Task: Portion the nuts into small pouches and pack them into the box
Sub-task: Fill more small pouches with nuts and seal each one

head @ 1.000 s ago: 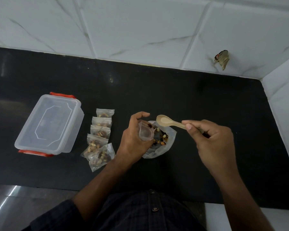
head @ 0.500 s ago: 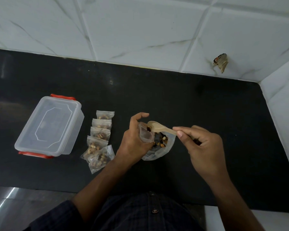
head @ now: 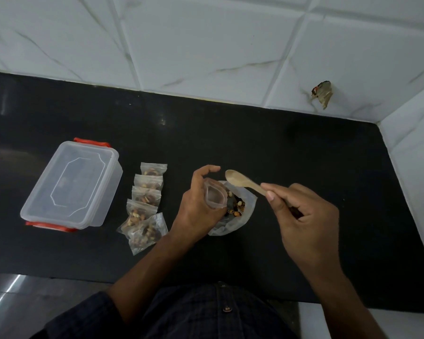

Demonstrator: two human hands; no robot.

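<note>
The left hand (head: 201,206) grasps a small empty pouch (head: 214,198) by its sides and keeps its mouth open, near the middle of the counter (head: 304,167). The right hand (head: 304,216) pinches the handle of a wooden spoon (head: 240,181), whose bowl looks empty above the big bag of nuts (head: 238,209). The pouch is probably very light, thin and soft, so it is best held near the rim. Five filled pouches (head: 146,204) lie in a row beside the closed box (head: 71,185) toward the left edge.
</note>
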